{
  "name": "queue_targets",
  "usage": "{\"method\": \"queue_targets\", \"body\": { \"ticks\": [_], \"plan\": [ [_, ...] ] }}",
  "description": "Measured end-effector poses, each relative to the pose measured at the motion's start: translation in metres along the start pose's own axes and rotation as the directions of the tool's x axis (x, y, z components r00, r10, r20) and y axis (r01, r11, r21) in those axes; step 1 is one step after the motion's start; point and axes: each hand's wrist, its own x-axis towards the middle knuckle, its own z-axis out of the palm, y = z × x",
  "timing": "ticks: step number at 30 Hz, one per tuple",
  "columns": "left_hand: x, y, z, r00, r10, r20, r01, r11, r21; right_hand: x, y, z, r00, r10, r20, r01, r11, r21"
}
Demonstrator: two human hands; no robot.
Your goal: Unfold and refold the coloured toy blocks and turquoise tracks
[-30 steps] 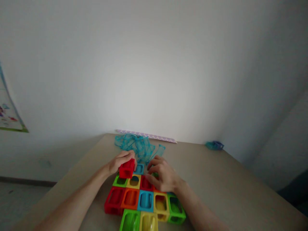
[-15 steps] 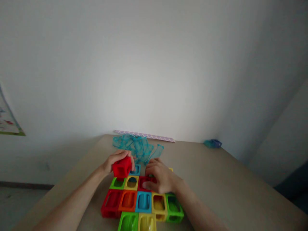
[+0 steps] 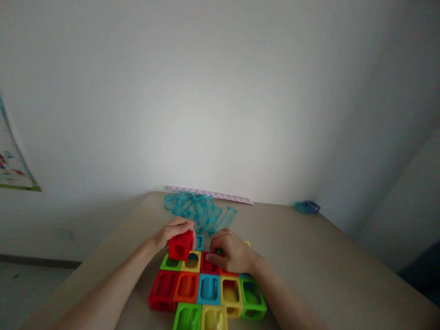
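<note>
My left hand (image 3: 177, 228) is closed around a hollow red block (image 3: 181, 245), tilted just above the back left of the block layout. Under it are a green block (image 3: 171, 262) and a yellow block (image 3: 191, 261); whether it touches them I cannot tell. My right hand (image 3: 231, 250) rests over the layout with curled fingers, its thumb at a dark red block (image 3: 209, 262). A bit of green shows between its fingers; what they grip is mostly hidden. Nearer rows hold a red block (image 3: 164, 291), an orange block (image 3: 186, 287) and a blue block (image 3: 209, 288).
Translucent teal pieces (image 3: 195, 208) lie heaped behind my hands. A purple patterned strip (image 3: 209, 194) runs along the wall (image 3: 220, 114). Small blue and teal pieces (image 3: 307, 207) sit at the table's (image 3: 319, 261) far right corner. Dark cloth (image 3: 421, 270) shows at the right edge.
My left hand has turned the red block and brought it slightly right and lower over the layout. My right hand stays over the blocks. The whole view has shifted a little.
</note>
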Motion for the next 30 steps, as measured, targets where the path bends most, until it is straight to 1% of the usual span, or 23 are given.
{"method": "queue_targets", "body": {
  "ticks": [4,7,10,15,20,23,27,29,30],
  "plan": [
    [-0.0009,0.0008,0.0000,1.000,0.000,-0.002,0.000,0.999,0.032,0.0004,0.0014,0.0005,1.000,-0.011,-0.003,0.011,1.000,0.022],
    [-0.0006,-0.0007,-0.0002,1.000,0.007,-0.019,-0.006,1.000,0.021,0.0002,0.0015,0.0000,1.000,-0.019,-0.018,0.020,0.999,0.035],
    [-0.0003,-0.0012,-0.0008,1.000,0.013,-0.021,-0.012,0.999,0.050,-0.0001,0.0008,-0.0009,0.999,-0.011,-0.044,0.014,0.997,0.071],
    [-0.0004,0.0003,-0.0014,0.999,0.029,-0.043,-0.024,0.994,0.108,-0.0010,-0.0019,-0.0012,0.994,-0.026,-0.110,0.038,0.993,0.113],
    [0.0002,-0.0034,-0.0016,0.997,0.029,-0.072,-0.022,0.995,0.098,-0.0035,-0.0058,-0.0019,0.978,-0.019,-0.206,0.057,0.982,0.181],
    [0.0004,-0.0075,-0.0020,0.996,0.015,-0.089,-0.009,0.998,0.068,-0.0051,-0.0067,-0.0044,0.950,0.034,-0.312,0.051,0.964,0.261],
    [0.0008,-0.0079,0.0002,0.994,0.038,-0.098,-0.032,0.997,0.063,-0.0066,-0.0060,-0.0083,0.873,0.122,-0.471,0.035,0.950,0.311],
    [0.0016,-0.0051,0.0031,0.983,0.094,-0.157,-0.081,0.993,0.082,-0.0067,-0.0055,-0.0091,0.854,0.141,-0.501,0.028,0.949,0.314],
    [0.0023,-0.0034,0.0047,0.969,0.139,-0.206,-0.120,0.988,0.103,-0.0066,-0.0051,-0.0089,0.851,0.147,-0.504,0.023,0.948,0.317]
  ]
}}
